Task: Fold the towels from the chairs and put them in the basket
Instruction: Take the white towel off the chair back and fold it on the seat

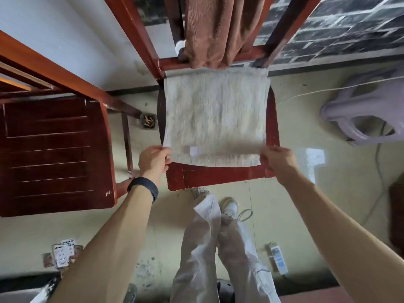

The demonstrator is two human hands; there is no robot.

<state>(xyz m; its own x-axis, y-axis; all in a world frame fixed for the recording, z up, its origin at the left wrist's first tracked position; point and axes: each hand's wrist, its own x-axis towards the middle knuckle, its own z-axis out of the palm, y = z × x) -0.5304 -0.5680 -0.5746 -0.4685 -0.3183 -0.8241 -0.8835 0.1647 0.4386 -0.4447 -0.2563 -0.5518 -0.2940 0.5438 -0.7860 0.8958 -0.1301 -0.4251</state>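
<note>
A pale grey towel (215, 114) lies spread over the seat of a red-brown wooden chair (218, 177) in front of me. My left hand (154, 159) pinches its near left corner and my right hand (277, 157) pinches its near right corner. The near edge looks folded, with a small white label showing. A brown towel (209, 29) hangs over the chair's back, above the grey one. A lilac plastic basket (367, 114) stands on the floor at the right.
A second wooden chair (52, 154) stands at the left, its seat bare. An ashtray (149, 121) sits on the floor between the chairs. A white cord (328, 89) runs across the floor by the basket. A remote (278, 261) and playing cards (64, 253) lie near my feet.
</note>
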